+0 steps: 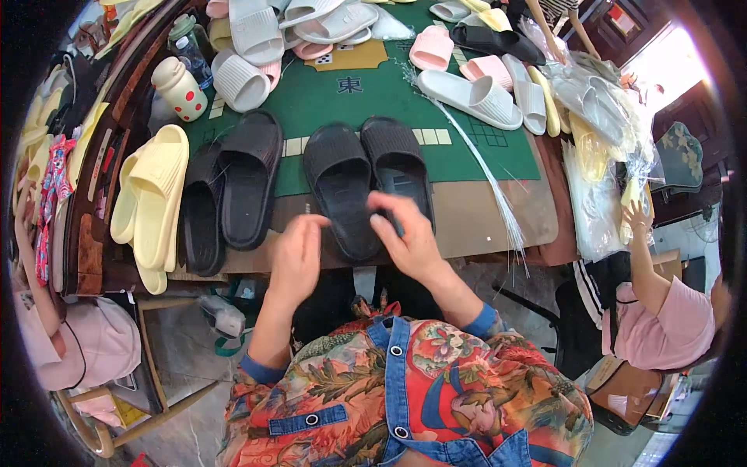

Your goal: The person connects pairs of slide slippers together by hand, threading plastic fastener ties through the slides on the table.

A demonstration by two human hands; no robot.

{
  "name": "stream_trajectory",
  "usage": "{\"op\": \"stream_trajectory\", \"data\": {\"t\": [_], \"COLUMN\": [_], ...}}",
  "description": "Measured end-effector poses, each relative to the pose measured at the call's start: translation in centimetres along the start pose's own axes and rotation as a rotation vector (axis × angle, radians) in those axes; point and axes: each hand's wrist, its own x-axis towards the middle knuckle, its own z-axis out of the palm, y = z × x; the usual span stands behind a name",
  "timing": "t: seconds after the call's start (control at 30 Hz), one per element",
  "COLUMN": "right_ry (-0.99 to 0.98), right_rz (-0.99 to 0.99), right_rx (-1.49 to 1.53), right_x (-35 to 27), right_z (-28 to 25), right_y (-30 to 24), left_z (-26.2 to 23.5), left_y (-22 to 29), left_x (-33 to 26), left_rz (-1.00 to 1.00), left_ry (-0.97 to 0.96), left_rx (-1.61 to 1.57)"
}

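Two black slides, the left one (340,187) and the right one (399,167), lie side by side in front of me at the table's near edge. My left hand (296,253) is beside the left slide, its fingers pressed together. A small thin grey bit shows above those fingertips, too small to name. Over the right slide's near part, my right hand (406,237) curls its thumb and forefinger toward each other; whatever is between them is too thin to make out. Another pair of black slides (247,187) lies to the left.
Pale yellow slides (156,198) lie at the table's left edge. A spotted jar (179,89) and a glass jar (189,47) stand behind them. A bundle of white strands (490,191) crosses the green mat (327,93). Grey slides (471,97) and plastic bags (595,187) are on the right, near other people.
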Motion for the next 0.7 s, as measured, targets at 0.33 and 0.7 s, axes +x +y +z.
{"op": "stream_trajectory", "data": {"t": [0.33,0.7], "right_ry": [0.327,0.793], "right_rz": [0.366,0.388], "right_rx": [1.274,0.910], "right_x": [-0.2,-3.0], "right_z": [-2.8,-10.9], "right_y": [-0.6,3.6], "left_z": [2.3,-1.5], "left_y": [1.1,-4.3], "left_x": [-2.5,-6.0], "left_rz": [-0.004,-0.367], "left_ry": [-0.433,-0.174], "left_rx": [-0.137,-0.298]}}
